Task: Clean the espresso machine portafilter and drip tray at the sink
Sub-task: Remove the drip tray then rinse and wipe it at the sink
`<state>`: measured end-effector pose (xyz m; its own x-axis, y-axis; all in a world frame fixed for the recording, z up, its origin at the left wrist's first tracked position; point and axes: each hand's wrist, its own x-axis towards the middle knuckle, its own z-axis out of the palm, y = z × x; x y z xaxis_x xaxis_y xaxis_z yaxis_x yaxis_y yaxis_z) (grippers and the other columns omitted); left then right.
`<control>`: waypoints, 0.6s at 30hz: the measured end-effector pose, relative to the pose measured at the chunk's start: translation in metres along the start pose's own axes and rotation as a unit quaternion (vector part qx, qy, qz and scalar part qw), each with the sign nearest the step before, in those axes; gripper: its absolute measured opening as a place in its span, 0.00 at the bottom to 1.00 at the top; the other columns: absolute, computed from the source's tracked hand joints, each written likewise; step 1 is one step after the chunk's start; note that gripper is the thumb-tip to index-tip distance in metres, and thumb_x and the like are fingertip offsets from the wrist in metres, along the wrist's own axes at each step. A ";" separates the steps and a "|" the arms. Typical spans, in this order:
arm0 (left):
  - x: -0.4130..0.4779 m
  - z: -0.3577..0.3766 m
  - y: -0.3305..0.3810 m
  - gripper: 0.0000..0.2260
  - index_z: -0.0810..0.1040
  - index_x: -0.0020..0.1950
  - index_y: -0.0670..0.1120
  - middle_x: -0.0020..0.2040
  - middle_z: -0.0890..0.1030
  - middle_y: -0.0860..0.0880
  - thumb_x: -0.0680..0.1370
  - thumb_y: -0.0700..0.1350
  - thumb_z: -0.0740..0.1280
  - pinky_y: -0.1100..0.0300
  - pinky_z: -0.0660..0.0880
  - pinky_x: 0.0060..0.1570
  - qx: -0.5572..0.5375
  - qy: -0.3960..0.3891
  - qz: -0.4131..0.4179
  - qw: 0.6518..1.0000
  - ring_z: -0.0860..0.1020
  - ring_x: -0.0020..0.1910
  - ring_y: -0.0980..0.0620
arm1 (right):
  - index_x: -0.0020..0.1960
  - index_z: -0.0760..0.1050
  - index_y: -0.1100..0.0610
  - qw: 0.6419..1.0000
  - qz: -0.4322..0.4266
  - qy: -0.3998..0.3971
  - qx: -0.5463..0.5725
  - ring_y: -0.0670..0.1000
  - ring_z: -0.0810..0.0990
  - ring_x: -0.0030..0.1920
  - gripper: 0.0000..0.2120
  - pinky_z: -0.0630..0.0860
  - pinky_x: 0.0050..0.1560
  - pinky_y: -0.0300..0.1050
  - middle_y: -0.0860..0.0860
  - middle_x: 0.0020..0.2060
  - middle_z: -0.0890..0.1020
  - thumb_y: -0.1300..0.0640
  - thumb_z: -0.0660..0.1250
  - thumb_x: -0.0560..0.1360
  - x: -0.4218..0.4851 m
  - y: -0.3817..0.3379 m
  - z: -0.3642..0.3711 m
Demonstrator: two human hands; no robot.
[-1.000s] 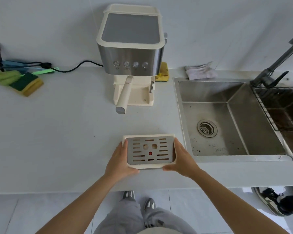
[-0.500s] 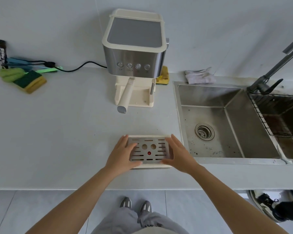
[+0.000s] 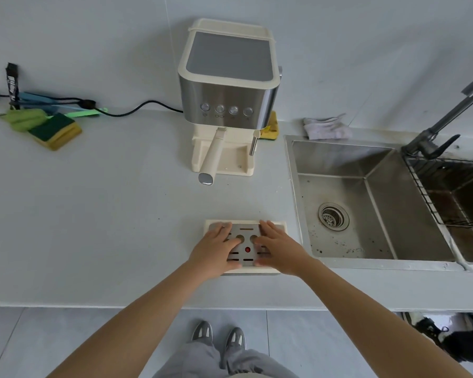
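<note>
Since a second ago, both hands have left the sides of the drip tray (image 3: 282,225) and slid inward onto its top, and the tray itself has stayed on the countertop (image 3: 93,214) near the front edge.

Far to the left of the left hand (image 3: 216,251), against the wall, we see a green cloth (image 3: 22,118) and a green-and-yellow sponge (image 3: 56,130). A black power cord (image 3: 137,109) runs from there to the espresso machine (image 3: 227,85), which stands beyond both hands. The portafilter (image 3: 212,156) is locked under the machine, and its cream handle points back toward the left hand.

The left forearm reaches forward and to the right. That hand lies palm down, released, with its fingers straight and spread over the left part of the metal grate (image 3: 246,230). Between the two hands we can make out the grate's slots, two round holes and a red dot (image 3: 247,249).

The right hand (image 3: 280,249) mirrors the left: palm down, released, fingers flat across the right part of the grate, forearm angled in from the right. Neither hand grasps anything.

Just to the right of the right hand lies the steel sink (image 3: 339,156), with its drain strainer (image 3: 333,216) in the floor. Beyond that hand, a grey rag (image 3: 327,128) sits at the sink's back rim. Farther right are the faucet (image 3: 443,124) and a wire rack (image 3: 448,192) over the second basin.
</note>
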<state>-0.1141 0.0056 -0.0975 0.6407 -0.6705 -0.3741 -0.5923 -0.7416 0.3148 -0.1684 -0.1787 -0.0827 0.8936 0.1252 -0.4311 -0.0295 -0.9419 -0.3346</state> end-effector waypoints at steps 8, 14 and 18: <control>0.003 -0.007 0.003 0.23 0.65 0.68 0.51 0.77 0.50 0.48 0.76 0.59 0.61 0.52 0.51 0.72 0.029 0.010 0.001 1.000 0.48 0.76 0.46 | 0.67 0.65 0.47 1.000 -0.009 0.009 -0.009 0.51 0.46 0.76 0.25 0.54 0.73 0.49 0.48 0.76 0.49 0.44 0.66 0.73 0.001 0.004 -0.001; 0.002 -0.016 -0.004 0.26 0.65 0.68 0.52 0.77 0.50 0.47 0.74 0.61 0.61 0.52 0.48 0.73 0.035 0.020 0.000 0.999 0.48 0.76 0.47 | 0.68 0.64 0.45 1.000 -0.023 0.016 -0.003 0.51 0.44 0.76 0.25 0.53 0.73 0.48 0.49 0.77 0.49 0.42 0.65 0.73 0.005 0.001 -0.008; -0.002 -0.024 -0.017 0.28 0.62 0.71 0.54 0.77 0.50 0.48 0.74 0.63 0.59 0.52 0.50 0.73 0.043 0.041 -0.005 0.998 0.48 0.76 0.47 | 0.68 0.65 0.45 0.999 -0.037 0.029 -0.013 0.51 0.45 0.76 0.27 0.55 0.73 0.48 0.47 0.77 0.49 0.39 0.64 0.72 0.016 -0.008 -0.012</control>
<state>-0.0937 0.0195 -0.0808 0.6827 -0.6648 -0.3032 -0.6228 -0.7464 0.2343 -0.1486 -0.1731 -0.0770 0.9176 0.1777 -0.3555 0.0496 -0.9387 -0.3411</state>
